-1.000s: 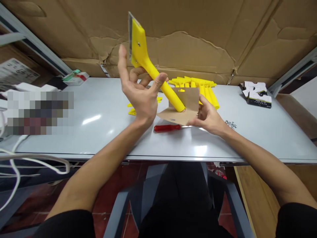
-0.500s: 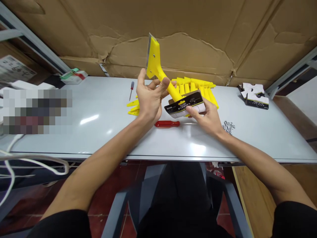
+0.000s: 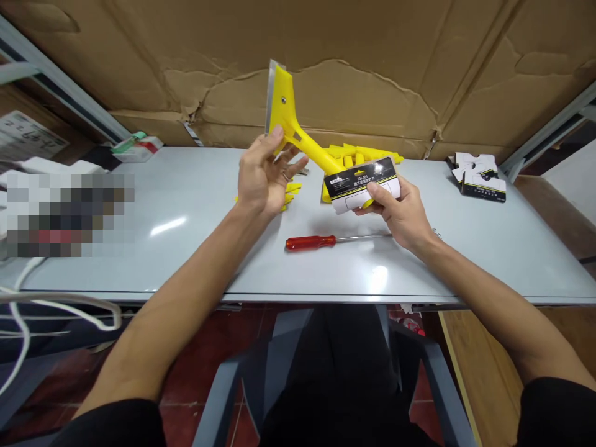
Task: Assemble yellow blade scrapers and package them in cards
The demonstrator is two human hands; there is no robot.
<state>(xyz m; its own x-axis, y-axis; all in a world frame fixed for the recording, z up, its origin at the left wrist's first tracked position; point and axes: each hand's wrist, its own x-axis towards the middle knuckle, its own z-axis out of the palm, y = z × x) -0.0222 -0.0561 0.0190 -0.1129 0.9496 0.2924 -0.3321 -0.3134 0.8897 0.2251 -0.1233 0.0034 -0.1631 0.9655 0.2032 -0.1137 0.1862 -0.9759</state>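
A yellow scraper (image 3: 316, 153) with a metal blade along its head is held up over the table, tilted, its blade end at the upper left. My left hand (image 3: 258, 180) grips the lower corner of the head, thumb in front and the other fingers loosely spread behind. Around the lower handle sits a black and white printed card sleeve (image 3: 362, 180), the handle's yellow end showing below it. My right hand (image 3: 407, 214) clasps sleeve and handle together, its thumb pressed on the printed front. Beneath lies a red-handled screwdriver (image 3: 310, 243), its shaft tip hidden by my right hand.
More yellow scraper parts (image 3: 379, 153) lie behind the sleeve, with others (image 3: 292, 192) beside my left hand. Black and white cards (image 3: 482, 180) are stacked at the right. Small metal screws (image 3: 436, 233) show past my right wrist. Cardboard (image 3: 326, 99) backs the white table (image 3: 209, 261).
My left hand has moved from the scraper's neck to its head, and the scraper has turned slightly. The card sleeve has shifted right and faces me more squarely, with my right hand still on it.
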